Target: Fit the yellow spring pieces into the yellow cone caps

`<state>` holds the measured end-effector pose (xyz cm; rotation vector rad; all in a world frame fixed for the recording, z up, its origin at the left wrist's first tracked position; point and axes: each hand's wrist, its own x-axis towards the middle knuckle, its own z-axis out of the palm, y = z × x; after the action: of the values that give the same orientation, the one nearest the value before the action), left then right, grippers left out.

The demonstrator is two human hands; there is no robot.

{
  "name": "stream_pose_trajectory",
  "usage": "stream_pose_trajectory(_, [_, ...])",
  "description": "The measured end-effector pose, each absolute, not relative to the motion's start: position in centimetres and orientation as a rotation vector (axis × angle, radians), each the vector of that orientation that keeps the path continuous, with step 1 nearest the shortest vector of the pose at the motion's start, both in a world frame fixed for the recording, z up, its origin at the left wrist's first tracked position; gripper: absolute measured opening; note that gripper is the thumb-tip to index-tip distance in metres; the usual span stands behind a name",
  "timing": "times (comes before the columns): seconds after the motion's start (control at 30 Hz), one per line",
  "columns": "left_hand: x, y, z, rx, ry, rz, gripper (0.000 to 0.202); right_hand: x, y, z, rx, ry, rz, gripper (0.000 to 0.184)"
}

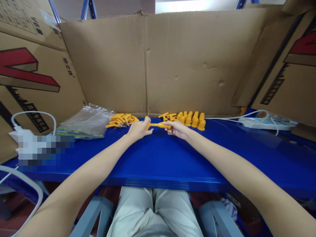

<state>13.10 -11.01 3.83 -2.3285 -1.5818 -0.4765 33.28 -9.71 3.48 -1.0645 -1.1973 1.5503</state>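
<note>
Between my two hands, just above the blue tabletop, stretches a yellow plastic piece with a ribbed shaft (155,124). My left hand (138,129) grips its left end, which shows a wider head by the thumb and forefinger. At the right, my right hand (178,129) has its fingers closed round the smoother, thicker end. Whether this is one piece or two joined ones I cannot tell. Behind my left hand lies a pile of yellow plastic parts (120,119) with small metal chains. Beyond my right hand are a few yellow T-shaped parts (168,116) and rows of yellow stepped caps (195,120).
Clear plastic bags (85,120) are stacked on the left of the blue table (158,158). A white plug with a cable (24,136) stands at far left, a white power strip (266,123) at far right. Tall cardboard sheets (192,62) wall the back and sides.
</note>
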Motion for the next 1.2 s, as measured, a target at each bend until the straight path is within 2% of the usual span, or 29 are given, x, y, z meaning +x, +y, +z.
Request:
stream_pose_trajectory(0.63, [13.3, -11.0, 3.7, -2.232, -1.548, -0.491, 0.040, 33.2, -9.9, 3.8, -1.035, -1.152, 1.574, 0.009])
stream_pose_trajectory(0.97, [12.5, -10.4, 2.9, -2.535, -1.387, -0.483, 0.071, 33.6, -10.2, 4.8, -1.111, -1.063, 1.540, 0.012])
stream_pose_trajectory(1.2, [12.2, -9.9, 2.9, -2.643, -1.385, -0.762, 0.057, 34.6, -8.0, 6.0, -1.081, -0.952, 1.210, 0.010])
